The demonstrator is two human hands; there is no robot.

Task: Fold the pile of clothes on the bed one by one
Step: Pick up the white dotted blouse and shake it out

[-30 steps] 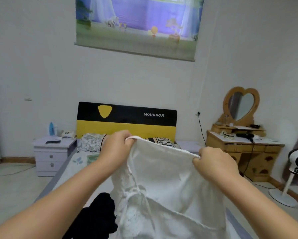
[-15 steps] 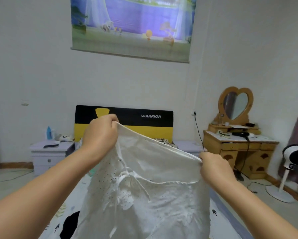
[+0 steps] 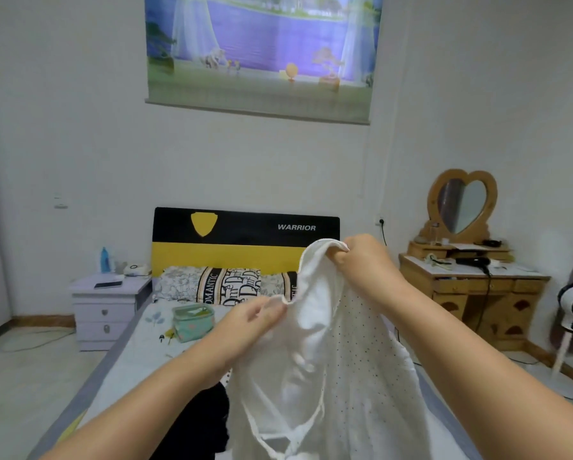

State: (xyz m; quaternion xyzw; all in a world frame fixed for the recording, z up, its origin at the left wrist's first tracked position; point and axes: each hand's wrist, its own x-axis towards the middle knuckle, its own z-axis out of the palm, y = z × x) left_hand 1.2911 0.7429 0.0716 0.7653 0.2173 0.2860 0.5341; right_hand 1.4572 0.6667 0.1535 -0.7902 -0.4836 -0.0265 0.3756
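A green pouch (image 3: 192,322) sits on the bed (image 3: 135,353), contents unseen; headboard (image 3: 245,240) reads "WARRIOR"; the right hand (image 3: 361,257) clutches the white garment (image 3: 328,376); the left hand (image 3: 255,318) pinches its edge.

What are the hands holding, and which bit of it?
A white garment, lifted over the bed. The right hand grips its top edge; the left hand pinches the same edge lower down.

We face a white wall (image 3: 95,144) bearing a lake-scene hanging (image 3: 261,51). Beneath it we see a black-and-yellow headboard (image 3: 245,240), a pale nightstand (image 3: 107,310) left, and a wooden dressing table (image 3: 471,293) with heart-shaped mirror (image 3: 462,204) right.
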